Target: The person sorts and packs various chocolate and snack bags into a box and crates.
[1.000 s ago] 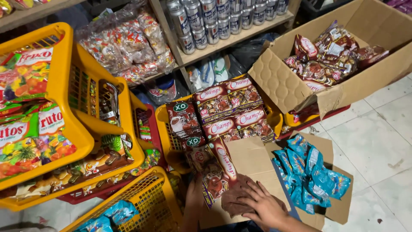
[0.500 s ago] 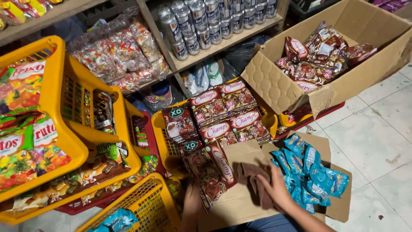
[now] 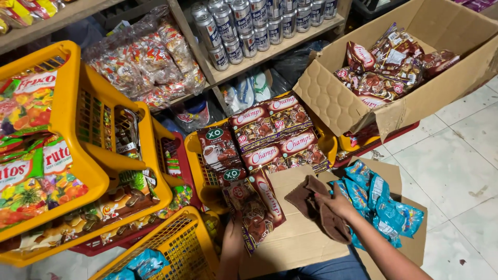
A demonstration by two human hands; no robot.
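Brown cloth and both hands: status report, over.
Right hand grips brown cloth over cardboard flap. Left hand hidden under candy packs. Blue packets beside.

Your right hand (image 3: 340,203) has lifted off the middle of the cardboard flap (image 3: 301,238) and moved up toward the blue snack packets (image 3: 381,205), now resting at their edge. The brown cloth (image 3: 316,205) that lay bunched under your palm now hangs from that hand, draped over the flap. Your view has also tilted slightly.

Bright even light, soft shadows, mostly sharp
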